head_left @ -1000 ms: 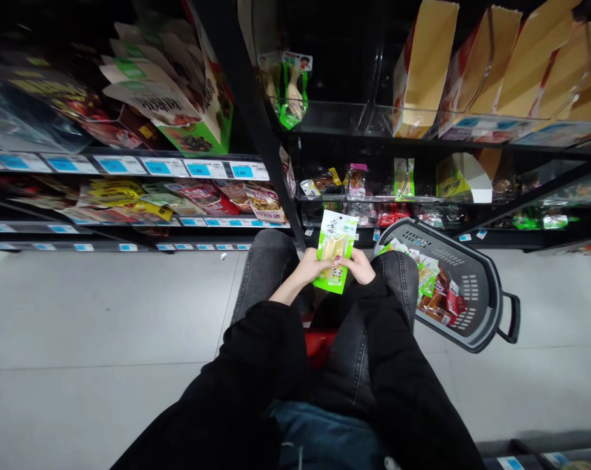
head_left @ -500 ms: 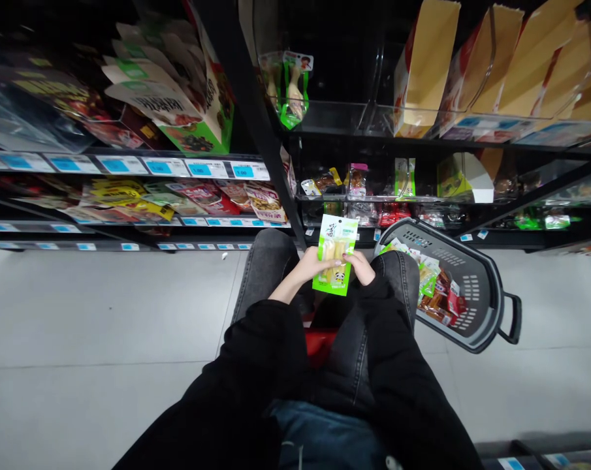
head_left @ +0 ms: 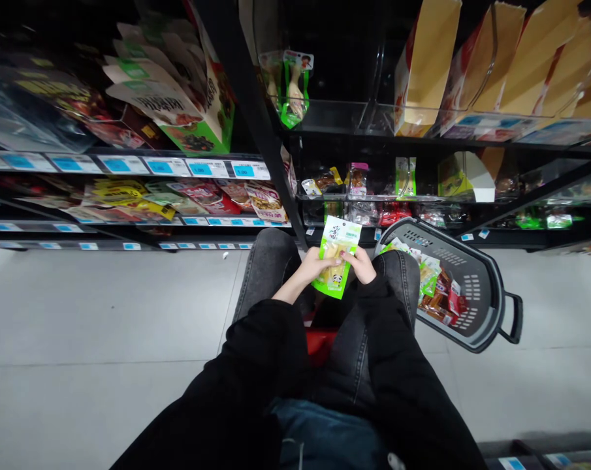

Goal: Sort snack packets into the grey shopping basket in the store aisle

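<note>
A green and white snack packet (head_left: 338, 277) with a clear middle and a panda print is held in front of my knees. Pale yellow pieces show through it. My left hand (head_left: 311, 266) grips its left side, thumb across the front. On the other edge my right hand (head_left: 362, 266) pinches it, thumb also on the front; the fingers behind are hidden. By my right knee a grey shopping basket (head_left: 488, 274) stands on the floor. Green packets (head_left: 428, 275) and reddish-brown packets (head_left: 439, 300) lie inside it.
Black shelves hold boxed and bagged snacks (head_left: 177, 108) at the left. Above my hands hang packaged drumsticks (head_left: 295, 91) behind a clear guard. Tall cardboard boxes (head_left: 425, 65) stand at the upper right. Lower shelves carry small packets (head_left: 405, 177). Another shelf edge (head_left: 559, 457) shows at bottom right.
The packet has tilted a little, its top leaning to the right, and my right thumb has slid slightly further over its front. Both hands keep hold of it.
</note>
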`<state>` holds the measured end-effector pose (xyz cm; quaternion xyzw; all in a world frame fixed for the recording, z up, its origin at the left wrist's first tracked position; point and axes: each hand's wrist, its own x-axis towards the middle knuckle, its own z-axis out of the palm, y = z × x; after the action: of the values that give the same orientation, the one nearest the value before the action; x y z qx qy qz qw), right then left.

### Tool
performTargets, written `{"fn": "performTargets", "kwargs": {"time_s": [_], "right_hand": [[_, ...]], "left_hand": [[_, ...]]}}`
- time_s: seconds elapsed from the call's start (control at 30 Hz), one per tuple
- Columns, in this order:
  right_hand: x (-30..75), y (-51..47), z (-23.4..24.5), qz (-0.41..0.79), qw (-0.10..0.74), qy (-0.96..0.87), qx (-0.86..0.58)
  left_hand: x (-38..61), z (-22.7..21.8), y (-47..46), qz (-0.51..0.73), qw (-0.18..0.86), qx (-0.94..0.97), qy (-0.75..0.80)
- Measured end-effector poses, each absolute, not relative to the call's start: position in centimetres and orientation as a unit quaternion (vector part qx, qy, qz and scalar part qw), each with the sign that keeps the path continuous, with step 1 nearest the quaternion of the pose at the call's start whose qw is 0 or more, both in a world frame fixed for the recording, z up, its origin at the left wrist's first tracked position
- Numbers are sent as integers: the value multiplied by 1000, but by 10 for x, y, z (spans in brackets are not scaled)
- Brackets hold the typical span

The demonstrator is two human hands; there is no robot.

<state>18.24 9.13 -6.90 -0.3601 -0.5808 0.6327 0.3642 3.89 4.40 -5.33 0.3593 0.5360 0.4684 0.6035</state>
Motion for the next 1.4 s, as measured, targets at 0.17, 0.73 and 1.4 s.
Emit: {"fn": "performTargets", "kwargs": {"time_s": [0.17, 0.73, 1.4], "right_hand": [[184, 94, -74, 642, 367, -571, -358], [183, 93, -76, 661, 339, -566, -358], [185, 95, -76, 624, 355, -591, -369]], "left_hand": [[36, -53, 45, 454, 598, 395, 529], [35, -52, 46, 470, 587, 387, 533], [30, -54, 47, 431, 576, 417, 555]]}}
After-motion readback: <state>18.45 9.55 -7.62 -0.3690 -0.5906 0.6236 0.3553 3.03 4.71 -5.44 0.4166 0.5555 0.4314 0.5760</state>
